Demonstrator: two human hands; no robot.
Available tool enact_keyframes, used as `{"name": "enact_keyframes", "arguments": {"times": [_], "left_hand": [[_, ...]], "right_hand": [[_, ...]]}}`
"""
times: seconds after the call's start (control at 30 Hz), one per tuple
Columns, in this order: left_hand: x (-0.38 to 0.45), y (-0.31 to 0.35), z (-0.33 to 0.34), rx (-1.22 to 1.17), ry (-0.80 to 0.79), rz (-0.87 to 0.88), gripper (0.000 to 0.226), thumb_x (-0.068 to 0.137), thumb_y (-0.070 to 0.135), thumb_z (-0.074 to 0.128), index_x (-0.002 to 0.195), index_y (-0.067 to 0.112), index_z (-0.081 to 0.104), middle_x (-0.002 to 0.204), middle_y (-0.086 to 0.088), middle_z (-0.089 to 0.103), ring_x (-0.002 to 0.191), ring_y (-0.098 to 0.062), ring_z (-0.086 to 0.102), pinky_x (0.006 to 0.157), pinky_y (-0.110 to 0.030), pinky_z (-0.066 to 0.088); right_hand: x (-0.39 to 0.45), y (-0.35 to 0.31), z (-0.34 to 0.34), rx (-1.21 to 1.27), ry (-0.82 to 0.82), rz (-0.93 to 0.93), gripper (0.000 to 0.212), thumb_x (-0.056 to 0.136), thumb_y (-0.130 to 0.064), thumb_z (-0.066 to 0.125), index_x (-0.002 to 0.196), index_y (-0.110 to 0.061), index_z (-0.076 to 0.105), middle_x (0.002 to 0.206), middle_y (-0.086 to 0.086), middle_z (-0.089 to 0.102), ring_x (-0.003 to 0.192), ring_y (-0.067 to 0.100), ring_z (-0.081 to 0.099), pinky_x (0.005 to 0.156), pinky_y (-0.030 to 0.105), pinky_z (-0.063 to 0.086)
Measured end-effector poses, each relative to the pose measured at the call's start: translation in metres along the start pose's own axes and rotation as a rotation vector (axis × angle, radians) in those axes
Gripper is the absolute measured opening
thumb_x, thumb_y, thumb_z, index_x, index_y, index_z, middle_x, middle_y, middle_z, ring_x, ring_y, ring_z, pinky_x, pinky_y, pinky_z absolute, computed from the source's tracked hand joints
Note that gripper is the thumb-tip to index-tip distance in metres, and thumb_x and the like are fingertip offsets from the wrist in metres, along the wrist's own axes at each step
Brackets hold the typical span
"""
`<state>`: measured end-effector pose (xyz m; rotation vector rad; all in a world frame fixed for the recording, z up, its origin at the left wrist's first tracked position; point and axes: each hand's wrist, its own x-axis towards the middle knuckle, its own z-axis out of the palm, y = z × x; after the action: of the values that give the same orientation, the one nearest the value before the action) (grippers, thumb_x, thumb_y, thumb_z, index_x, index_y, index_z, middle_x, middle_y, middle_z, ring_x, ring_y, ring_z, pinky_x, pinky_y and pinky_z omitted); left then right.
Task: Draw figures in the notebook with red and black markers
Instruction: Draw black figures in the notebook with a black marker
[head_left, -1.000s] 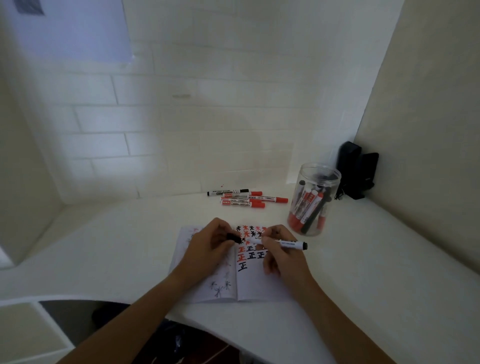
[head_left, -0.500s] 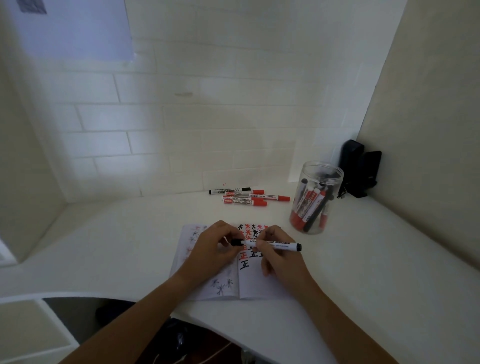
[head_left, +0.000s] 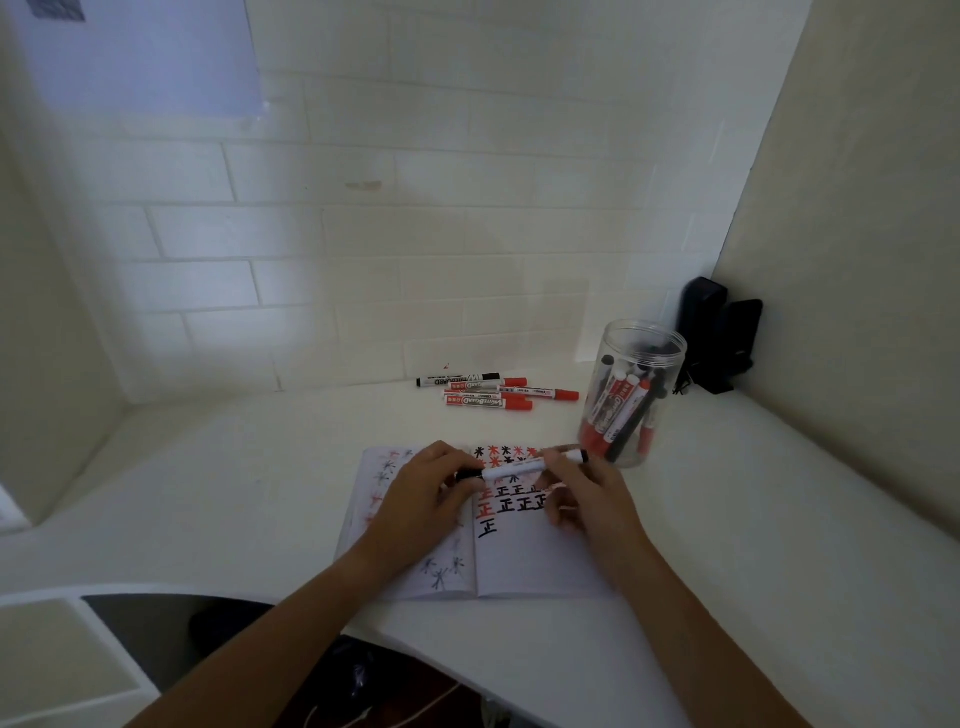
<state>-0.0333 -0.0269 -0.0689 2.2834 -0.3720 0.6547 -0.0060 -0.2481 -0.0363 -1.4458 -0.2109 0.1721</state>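
Note:
An open notebook (head_left: 535, 566) lies on the white desk, its right page showing red and black star figures and rows of 正 marks. Above the page a black marker (head_left: 511, 470) with a white barrel lies almost level. My left hand (head_left: 421, 499) pinches its black cap end. My right hand (head_left: 592, 499) grips the barrel nearer the other end. The left hand hides part of the left page.
Several red and black markers (head_left: 488, 392) lie loose near the back wall. A clear jar (head_left: 631, 389) with more markers stands just right of the notebook. A black device (head_left: 722, 338) sits in the corner. Walls close in on the left, back and right.
A second ago my left hand held the black cap apart from the marker tip. The cap and marker have come together, and the marker has risen slightly and turned more level.

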Motion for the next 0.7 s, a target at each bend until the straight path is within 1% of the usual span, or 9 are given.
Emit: {"name": "enact_keyframes", "arguments": {"times": [0.1,0.17,0.27,0.33,0.37,0.43,0.5,0.6,0.7], "left_hand": [[0.0,-0.006,0.004,0.061,-0.057,0.018,0.023,0.103,0.038,0.045,0.103,0.026,0.064,0.089,0.024,0.052,0.084,0.001,0.051,0.072,-0.015,0.038],[-0.001,-0.011,0.007,0.077,-0.06,0.02,0.033,0.105,0.045,0.033,0.094,0.027,0.059,0.084,0.021,0.05,0.079,0.0,0.049,0.068,-0.018,0.036],[-0.002,-0.013,0.009,0.096,-0.085,-0.005,0.034,0.107,0.046,0.028,0.083,0.034,0.049,0.076,0.016,0.048,0.074,-0.003,0.048,0.065,-0.016,0.033],[-0.003,-0.012,0.009,0.106,-0.103,-0.023,0.033,0.107,0.042,0.029,0.077,0.037,0.043,0.072,0.014,0.047,0.072,-0.005,0.047,0.063,-0.016,0.032],[-0.003,-0.012,0.009,0.109,-0.108,-0.028,0.033,0.107,0.041,0.029,0.076,0.037,0.041,0.071,0.013,0.046,0.07,-0.006,0.046,0.062,-0.016,0.032],[-0.003,-0.014,0.008,0.113,-0.116,-0.022,0.037,0.108,0.045,0.027,0.076,0.033,0.042,0.069,0.013,0.046,0.068,-0.006,0.045,0.062,-0.017,0.033],[-0.004,-0.017,0.009,0.12,-0.133,-0.009,0.039,0.104,0.05,0.022,0.076,0.032,0.041,0.07,0.012,0.045,0.068,-0.006,0.044,0.062,-0.017,0.033],[-0.003,-0.018,0.012,0.12,-0.145,-0.001,0.037,0.101,0.052,0.019,0.077,0.032,0.039,0.07,0.013,0.044,0.066,-0.004,0.042,0.062,-0.017,0.032],[-0.004,-0.021,0.013,0.106,-0.138,0.025,0.035,0.102,0.047,0.022,0.079,0.03,0.041,0.071,0.015,0.042,0.066,-0.003,0.041,0.062,-0.017,0.031]], "right_hand": [[0.003,-0.003,-0.013,-0.105,-0.088,-0.012,0.008,0.098,-0.01,0.066,0.097,-0.004,0.071,0.081,0.018,0.07,0.052,0.024,0.058,0.044,0.026,0.042],[0.003,-0.002,-0.017,-0.24,-0.161,0.005,0.005,0.098,-0.005,0.065,0.098,-0.004,0.07,0.082,0.018,0.073,0.054,0.024,0.063,0.046,0.028,0.048],[0.004,0.008,-0.012,-0.459,-0.137,-0.094,0.006,0.097,-0.012,0.067,0.096,-0.017,0.07,0.085,0.007,0.075,0.056,0.02,0.065,0.051,0.031,0.052],[0.003,0.015,-0.01,-0.59,-0.108,-0.216,0.007,0.092,-0.021,0.075,0.094,-0.025,0.07,0.086,-0.003,0.073,0.065,0.013,0.066,0.06,0.03,0.054],[0.003,0.018,-0.009,-0.634,-0.108,-0.267,0.009,0.09,-0.022,0.077,0.094,-0.027,0.07,0.086,-0.007,0.072,0.071,0.011,0.066,0.064,0.027,0.053],[0.002,0.021,-0.007,-0.666,-0.116,-0.32,0.011,0.089,-0.02,0.079,0.093,-0.025,0.07,0.085,-0.012,0.07,0.075,0.009,0.065,0.066,0.019,0.048],[0.001,0.021,-0.006,-0.661,-0.109,-0.315,0.01,0.089,-0.021,0.079,0.092,-0.023,0.07,0.084,-0.015,0.069,0.075,0.01,0.064,0.065,0.016,0.046],[0.002,0.022,-0.004,-0.643,-0.085,-0.312,0.009,0.089,-0.023,0.079,0.088,-0.022,0.07,0.082,-0.011,0.069,0.071,0.01,0.062,0.064,0.018,0.044],[0.004,0.022,-0.004,-0.645,-0.088,-0.311,0.01,0.09,-0.026,0.078,0.085,-0.022,0.071,0.078,-0.007,0.068,0.067,0.01,0.059,0.061,0.02,0.042]]}}
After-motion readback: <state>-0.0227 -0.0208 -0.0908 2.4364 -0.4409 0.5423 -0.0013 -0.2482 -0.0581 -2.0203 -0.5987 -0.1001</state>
